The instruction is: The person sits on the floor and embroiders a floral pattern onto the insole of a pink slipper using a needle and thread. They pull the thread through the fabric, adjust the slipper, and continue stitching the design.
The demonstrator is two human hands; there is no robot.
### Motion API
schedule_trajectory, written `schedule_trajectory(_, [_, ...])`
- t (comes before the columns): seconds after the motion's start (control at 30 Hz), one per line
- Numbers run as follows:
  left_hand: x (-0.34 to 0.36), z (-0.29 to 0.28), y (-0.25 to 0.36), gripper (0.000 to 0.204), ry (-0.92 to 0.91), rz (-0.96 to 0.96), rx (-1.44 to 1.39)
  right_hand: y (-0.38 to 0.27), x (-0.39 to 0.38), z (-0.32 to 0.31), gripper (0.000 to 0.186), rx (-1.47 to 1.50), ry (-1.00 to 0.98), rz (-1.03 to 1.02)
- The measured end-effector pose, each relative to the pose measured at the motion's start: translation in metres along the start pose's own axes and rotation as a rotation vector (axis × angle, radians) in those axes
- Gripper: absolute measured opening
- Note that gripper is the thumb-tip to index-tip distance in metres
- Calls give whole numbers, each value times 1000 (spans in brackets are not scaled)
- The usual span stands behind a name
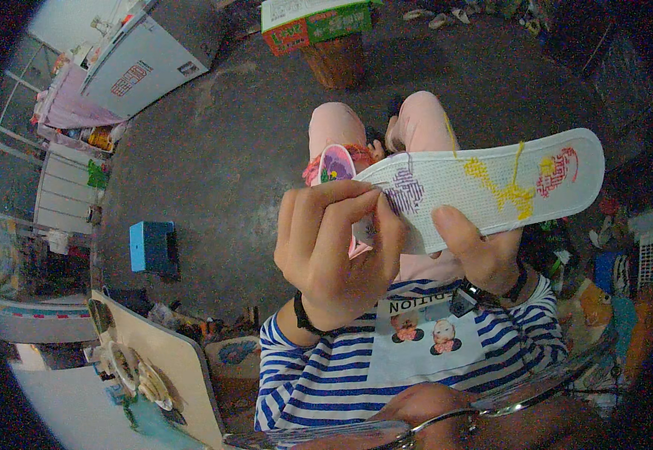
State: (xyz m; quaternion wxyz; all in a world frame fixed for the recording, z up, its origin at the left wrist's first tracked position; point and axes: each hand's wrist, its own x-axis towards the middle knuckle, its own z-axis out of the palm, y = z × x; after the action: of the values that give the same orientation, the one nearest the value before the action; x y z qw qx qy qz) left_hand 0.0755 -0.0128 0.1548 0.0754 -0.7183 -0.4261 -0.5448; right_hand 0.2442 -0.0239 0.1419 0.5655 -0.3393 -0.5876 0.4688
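Note:
A white insole (454, 176) with a stitching grid lies across my lap, held up in front of me. Purple, yellow and pink-red stitches run along its length, and loose purple and yellow thread ends stick up from its far edge. My right hand (484, 244) grips the insole at its near edge, thumb on top and fingers underneath. At the insole's left end, my left hand (338, 240) has thumb and forefinger pinched together; what they hold is too small to make out. Behind my left hand shows a piece with a purple flower (336, 163), partly hidden, beside pink-red threads (315, 169).
A wooden stump (334, 64) bears a green and red box (317, 26) beyond my knees. To the left stands a blue stool (152, 246), with a board (163, 360) nearer me. A white appliance (143, 67) stands at far left. Assorted items crowd the right side.

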Motion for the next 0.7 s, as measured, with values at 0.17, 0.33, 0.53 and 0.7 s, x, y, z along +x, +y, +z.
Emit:
schedule_trajectory(0.17, [0, 4, -3, 21, -37, -1, -2, 9, 9, -8, 42, -166, -103, -177])
schedule_trajectory(0.33, [1, 10, -4, 20, -42, -21, -7, 10, 3, -7, 42, -132, -43, -86])
schedule_trajectory(0.53, [1, 12, -4, 19, -98, -106, -31, 13, 7, -8, 37, -288, -74, -211])
schedule_trajectory(0.7, [-1, 15, -5, 18, -104, -108, -33, 10, 17, -12, 30, -334, -67, -190])
